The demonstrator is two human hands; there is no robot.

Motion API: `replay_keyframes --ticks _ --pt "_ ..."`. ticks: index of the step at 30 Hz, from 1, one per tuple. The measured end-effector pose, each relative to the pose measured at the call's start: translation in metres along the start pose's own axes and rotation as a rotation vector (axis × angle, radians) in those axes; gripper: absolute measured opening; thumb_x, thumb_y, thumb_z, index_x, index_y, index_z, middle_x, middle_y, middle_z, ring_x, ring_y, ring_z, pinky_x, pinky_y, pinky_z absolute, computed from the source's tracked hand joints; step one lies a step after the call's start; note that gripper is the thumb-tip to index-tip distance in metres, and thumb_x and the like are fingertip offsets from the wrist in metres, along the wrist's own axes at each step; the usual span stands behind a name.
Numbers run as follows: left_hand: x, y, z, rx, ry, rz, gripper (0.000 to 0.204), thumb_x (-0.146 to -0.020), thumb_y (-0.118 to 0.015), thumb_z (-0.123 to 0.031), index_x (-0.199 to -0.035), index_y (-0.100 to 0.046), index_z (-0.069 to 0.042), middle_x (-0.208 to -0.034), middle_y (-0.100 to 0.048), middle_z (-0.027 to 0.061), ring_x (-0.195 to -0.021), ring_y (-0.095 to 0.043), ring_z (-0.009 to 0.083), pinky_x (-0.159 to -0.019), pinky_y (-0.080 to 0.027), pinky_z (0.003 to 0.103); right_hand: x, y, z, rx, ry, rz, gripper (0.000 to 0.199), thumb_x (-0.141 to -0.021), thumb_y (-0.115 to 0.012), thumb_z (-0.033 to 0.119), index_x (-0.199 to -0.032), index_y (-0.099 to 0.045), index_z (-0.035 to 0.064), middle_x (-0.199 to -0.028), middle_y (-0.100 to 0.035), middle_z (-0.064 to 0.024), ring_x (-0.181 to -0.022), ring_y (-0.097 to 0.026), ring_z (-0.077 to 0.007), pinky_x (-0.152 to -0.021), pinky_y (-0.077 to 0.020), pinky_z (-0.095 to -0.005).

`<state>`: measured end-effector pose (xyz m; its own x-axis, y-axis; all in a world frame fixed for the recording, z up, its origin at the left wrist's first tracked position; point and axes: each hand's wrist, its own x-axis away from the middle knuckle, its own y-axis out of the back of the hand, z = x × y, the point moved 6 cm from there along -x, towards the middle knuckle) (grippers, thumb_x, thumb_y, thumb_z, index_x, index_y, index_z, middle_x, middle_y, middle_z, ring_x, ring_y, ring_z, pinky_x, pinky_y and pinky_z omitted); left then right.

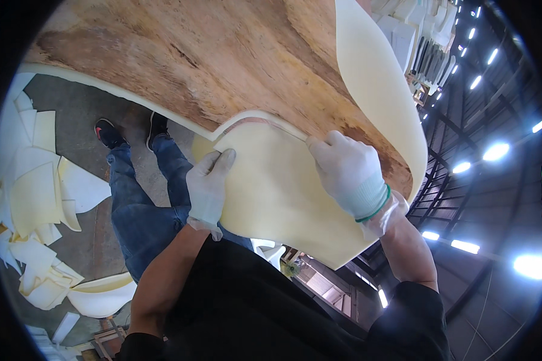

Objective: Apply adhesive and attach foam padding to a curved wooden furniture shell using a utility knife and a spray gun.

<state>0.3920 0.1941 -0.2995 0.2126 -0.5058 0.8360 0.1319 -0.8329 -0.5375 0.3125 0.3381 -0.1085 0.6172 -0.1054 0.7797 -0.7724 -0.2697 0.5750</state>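
A large wooden panel [223, 60] with brown grain fills the upper part of the view. A cream foam sheet [271, 180] hangs from the panel's near edge, and a pale foam strip lines the curve where they meet. My left hand [208, 180], in a white glove, is closed on the sheet's upper left corner, with the thumb on top. My right hand [346, 171], also gloved, is fisted at the sheet's upper edge against the wood. Its fingers are curled over that edge, and what lies inside the fist is hidden.
Cream foam offcuts [36, 192] lie heaped on the grey floor [90, 108] at left. A wide foam sheet [379, 78] curves along the panel's right side. White stacked pieces [427, 36] stand at the far upper right. My jeans-clad legs [144, 222] are below the panel.
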Motion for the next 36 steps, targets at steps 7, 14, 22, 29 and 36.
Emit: replay_keyframes --ticks 7,14,22,29,36 --pt "0.000 -0.001 0.005 -0.029 0.031 0.054 0.024 -0.097 -0.069 -0.016 -0.107 -0.071 0.006 -0.092 -0.069 0.0021 -0.079 -0.059 0.0051 -0.070 -0.047 0.020 -0.013 -0.018 0.001 0.031 -0.026 0.004 0.008 -0.080 -0.062 0.011 -0.088 -0.063 0.0079 -0.083 -0.060 -0.0092 -0.069 -0.068 -0.0271 -0.055 -0.0541 -0.0398" --pt "0.001 -0.001 -0.002 -0.038 -0.001 0.014 0.022 -0.097 -0.069 -0.016 -0.105 -0.071 0.005 -0.091 -0.068 0.0011 -0.078 -0.058 0.0050 -0.069 -0.047 0.020 -0.006 -0.018 -0.004 0.033 -0.071 0.104 0.006 -0.081 -0.062 0.013 -0.085 -0.064 0.0090 -0.085 -0.061 -0.0101 -0.073 -0.069 -0.0281 -0.059 -0.0545 -0.0408" --pt "-0.002 0.002 0.005 -0.053 -0.017 0.022 0.023 -0.096 -0.069 -0.015 -0.105 -0.071 0.007 -0.089 -0.068 0.0014 -0.077 -0.057 0.0054 -0.069 -0.047 0.021 0.014 -0.015 -0.009 0.027 -0.109 0.128 0.005 -0.081 -0.062 0.013 -0.084 -0.063 0.0087 -0.085 -0.060 -0.0101 -0.072 -0.068 -0.0282 -0.060 -0.0549 -0.0414" --pt "-0.003 0.004 0.007 -0.076 -0.011 0.005 0.023 -0.097 -0.067 -0.017 -0.099 -0.071 0.006 -0.086 -0.067 0.0015 -0.076 -0.056 0.0058 -0.068 -0.046 0.022 0.029 -0.006 -0.011 0.067 -0.144 0.148 0.009 -0.082 -0.062 0.010 -0.091 -0.063 0.0097 -0.080 -0.057 -0.0085 -0.071 -0.066 -0.0290 -0.060 -0.0535 -0.0409" --pt "0.000 0.001 0.004 -0.066 -0.020 0.021 0.022 -0.098 -0.067 -0.017 -0.097 -0.070 0.005 -0.083 -0.065 0.0007 -0.073 -0.054 0.0054 -0.067 -0.044 0.022 0.045 -0.001 -0.015 0.098 -0.151 0.210 0.014 -0.081 -0.062 0.011 -0.093 -0.062 0.0060 -0.086 -0.060 -0.0103 -0.071 -0.068 -0.0269 -0.058 -0.0560 -0.0398"
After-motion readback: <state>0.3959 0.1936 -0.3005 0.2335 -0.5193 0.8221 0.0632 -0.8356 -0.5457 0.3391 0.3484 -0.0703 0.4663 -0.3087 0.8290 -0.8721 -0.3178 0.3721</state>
